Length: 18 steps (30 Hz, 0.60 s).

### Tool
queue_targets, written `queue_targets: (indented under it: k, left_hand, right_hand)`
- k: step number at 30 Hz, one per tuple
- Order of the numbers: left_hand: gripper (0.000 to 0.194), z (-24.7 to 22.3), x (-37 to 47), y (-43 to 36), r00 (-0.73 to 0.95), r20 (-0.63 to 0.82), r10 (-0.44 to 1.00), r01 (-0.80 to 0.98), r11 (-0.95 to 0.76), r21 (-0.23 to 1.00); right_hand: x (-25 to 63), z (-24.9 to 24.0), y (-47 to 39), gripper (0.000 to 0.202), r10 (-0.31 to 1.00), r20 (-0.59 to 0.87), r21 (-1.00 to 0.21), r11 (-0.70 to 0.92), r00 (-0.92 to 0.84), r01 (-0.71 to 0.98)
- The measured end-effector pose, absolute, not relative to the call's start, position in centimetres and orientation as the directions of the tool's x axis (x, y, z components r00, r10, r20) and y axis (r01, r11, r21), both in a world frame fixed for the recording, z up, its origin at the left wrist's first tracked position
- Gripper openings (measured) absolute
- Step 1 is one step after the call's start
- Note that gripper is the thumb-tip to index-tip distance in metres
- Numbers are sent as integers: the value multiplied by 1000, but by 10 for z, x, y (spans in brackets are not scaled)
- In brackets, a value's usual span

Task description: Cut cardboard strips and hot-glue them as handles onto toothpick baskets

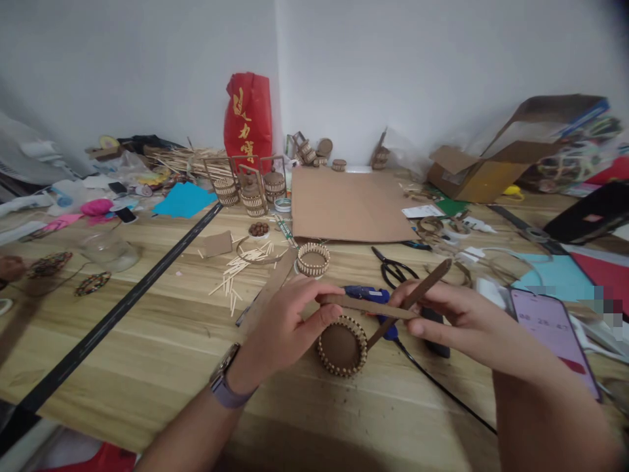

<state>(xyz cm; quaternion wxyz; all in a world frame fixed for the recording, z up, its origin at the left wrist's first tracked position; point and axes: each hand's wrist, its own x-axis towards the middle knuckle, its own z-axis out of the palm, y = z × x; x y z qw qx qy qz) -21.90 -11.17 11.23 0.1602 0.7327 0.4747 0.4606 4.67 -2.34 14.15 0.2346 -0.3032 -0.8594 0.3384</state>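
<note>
My left hand (299, 318) pinches one end of a flat brown cardboard strip (366, 307) between thumb and fingers. At the strip's other end, my right hand (442, 314) is closed on it and on a second brown strip (430, 282) that crosses it diagonally. Just below the strips sits a small round basket (343, 347) with a brown cardboard base and a rim of pale stick ends. The second strip's lower end reaches the basket's right side; whether they touch I cannot tell. Behind the hands lies a blue glue gun (366, 293), partly hidden by them.
Another stick ring (313, 259), loose sticks (240, 265) and black scissors (393, 267) lie beyond my hands. Small finished buckets (253, 196) stand before a red bag (248, 121). A cardboard sheet (348, 203) lies at the back, a phone (553, 334) at right. Another person's hand (10, 269) shows at left.
</note>
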Motion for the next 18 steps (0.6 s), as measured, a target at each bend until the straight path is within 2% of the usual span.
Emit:
queue_targets:
  k: [6, 13, 18]
  left_hand:
    - [29, 111, -216, -114, 126, 540, 832, 530, -517, 673]
    - [28, 109, -217, -114, 126, 544, 830, 525, -521, 673]
    - [34, 111, -215, -113, 144, 552, 822, 538, -533, 653]
  right_hand:
    - [48, 142, -24, 34, 700, 177, -731, 564, -692, 383]
    - [49, 143, -25, 37, 697, 207, -686, 604, -687, 406]
    - [55, 141, -24, 41, 701, 182, -683, 595, -690, 424]
